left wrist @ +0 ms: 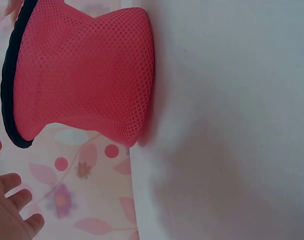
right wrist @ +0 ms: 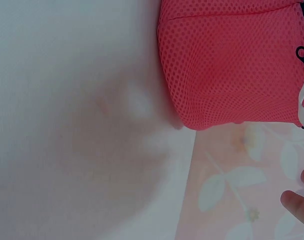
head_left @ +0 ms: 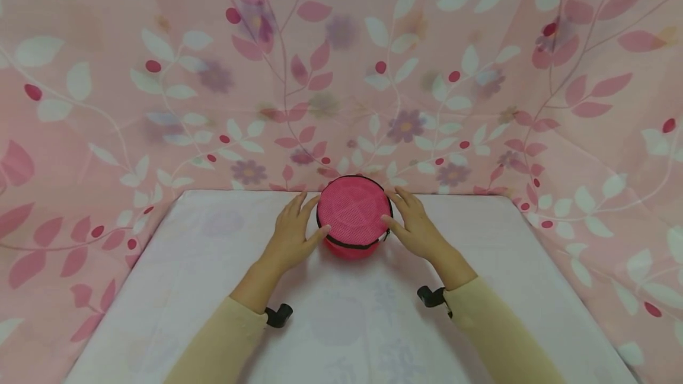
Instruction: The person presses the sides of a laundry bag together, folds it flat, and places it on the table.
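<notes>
A round pink mesh zip bag [head_left: 354,209] with black trim stands upright near the table's far edge. On its left side is my left hand [head_left: 293,233], fingers extended, thumb at the front of the rim. My right hand [head_left: 418,227] flanks the other side, its fingers also extended and its thumb over the top edge. In the left wrist view the mesh wall [left wrist: 87,75] curves inward at the middle, with several of my fingertips [left wrist: 22,197] off to one side. A black zipper pull [right wrist: 302,54] and a white strip show at the rim in the right wrist view.
The bag stands on a white-covered table [head_left: 341,325]. Behind it and along both sides hangs a pink floral cloth [head_left: 341,76]. Small black devices [head_left: 280,316] are strapped at both wrists, by the beige sleeves [head_left: 219,336].
</notes>
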### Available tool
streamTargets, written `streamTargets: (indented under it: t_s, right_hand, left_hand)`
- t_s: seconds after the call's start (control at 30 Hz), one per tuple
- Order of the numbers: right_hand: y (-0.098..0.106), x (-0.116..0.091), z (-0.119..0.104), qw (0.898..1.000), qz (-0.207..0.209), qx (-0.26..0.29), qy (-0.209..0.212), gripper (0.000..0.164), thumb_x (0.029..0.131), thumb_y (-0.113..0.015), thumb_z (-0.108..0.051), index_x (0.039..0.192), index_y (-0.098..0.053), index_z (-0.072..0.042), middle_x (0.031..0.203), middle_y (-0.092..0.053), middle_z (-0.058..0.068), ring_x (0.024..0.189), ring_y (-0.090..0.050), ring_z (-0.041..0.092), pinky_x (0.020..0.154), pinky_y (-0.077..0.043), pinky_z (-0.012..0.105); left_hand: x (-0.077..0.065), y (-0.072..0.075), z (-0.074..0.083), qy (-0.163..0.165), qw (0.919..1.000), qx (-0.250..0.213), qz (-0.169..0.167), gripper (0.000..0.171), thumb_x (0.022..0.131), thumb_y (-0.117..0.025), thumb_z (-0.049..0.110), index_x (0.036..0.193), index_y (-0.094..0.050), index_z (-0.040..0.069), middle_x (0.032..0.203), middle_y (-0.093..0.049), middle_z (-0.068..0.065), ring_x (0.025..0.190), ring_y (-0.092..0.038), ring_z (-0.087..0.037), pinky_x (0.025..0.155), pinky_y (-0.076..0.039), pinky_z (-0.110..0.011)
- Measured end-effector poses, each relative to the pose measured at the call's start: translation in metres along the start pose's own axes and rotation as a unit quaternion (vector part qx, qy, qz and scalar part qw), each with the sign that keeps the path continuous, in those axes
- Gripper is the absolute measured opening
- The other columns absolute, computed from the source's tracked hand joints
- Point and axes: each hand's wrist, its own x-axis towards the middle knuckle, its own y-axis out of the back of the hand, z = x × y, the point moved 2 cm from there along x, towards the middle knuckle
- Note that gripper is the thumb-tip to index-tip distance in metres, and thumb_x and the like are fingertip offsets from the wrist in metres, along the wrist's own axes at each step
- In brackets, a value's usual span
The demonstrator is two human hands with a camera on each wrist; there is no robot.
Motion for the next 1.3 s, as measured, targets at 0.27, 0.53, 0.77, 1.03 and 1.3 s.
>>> streamTargets:
  t_s: [0.27,0.53,0.77,1.03,1.3]
  right_hand:
    - [-0.01,0.004,-0.002,0.999,0.014,0.047,-0.012,0.063,0.103,-0.052,-0.042,0.156,-0.033,-0.015,0.163,-0.021,0.017,0.149,-0.016,0.04,0.112,-0.024,0.066]
    - [-0.018,0.005,-0.002,0.996,0.034,0.074,-0.019,0.061,0.103,-0.054,-0.039,0.155,-0.036,-0.014,0.163,-0.022,0.017,0.149,-0.017,0.041,0.114,-0.021,0.065]
    - [-0.022,0.007,0.0,0.994,0.044,0.099,-0.023,0.061,0.103,-0.054,-0.039,0.155,-0.036,-0.014,0.162,-0.024,0.019,0.148,-0.021,0.039,0.113,-0.027,0.063]
    - [-0.027,0.009,0.0,0.989,0.054,0.136,-0.018,0.059,0.103,-0.057,-0.033,0.154,-0.038,-0.013,0.158,-0.033,0.016,0.145,-0.032,0.032,0.107,-0.04,0.055]
    - [-0.03,0.008,-0.002,0.984,0.045,0.169,-0.036,0.058,0.103,-0.056,-0.034,0.155,-0.037,-0.016,0.156,-0.036,0.015,0.141,-0.037,0.032,0.106,-0.042,0.055]
  left_hand:
    - [0.001,-0.009,0.005,0.008,0.9992,-0.036,0.017,0.07,0.099,-0.054,0.052,0.154,-0.035,0.015,0.161,-0.025,-0.019,0.147,-0.025,-0.038,0.112,-0.028,-0.063]
    - [0.003,-0.015,0.009,0.036,0.9965,-0.073,0.015,0.07,0.099,-0.056,0.05,0.155,-0.034,0.014,0.161,-0.023,-0.018,0.147,-0.023,-0.037,0.113,-0.031,-0.059]
    - [0.005,-0.02,0.012,0.039,0.9942,-0.099,0.013,0.069,0.101,-0.055,0.047,0.155,-0.032,0.011,0.159,-0.027,-0.022,0.146,-0.025,-0.039,0.115,-0.027,-0.058]
    - [0.006,-0.031,0.012,0.027,0.9886,-0.143,0.039,0.066,0.101,-0.057,0.042,0.154,-0.034,0.01,0.157,-0.032,-0.018,0.145,-0.029,-0.035,0.117,-0.025,-0.054]
    - [0.005,-0.034,0.018,0.055,0.9774,-0.197,0.051,0.065,0.102,-0.057,0.039,0.154,-0.032,0.009,0.152,-0.036,-0.015,0.141,-0.037,-0.026,0.111,-0.04,-0.045]
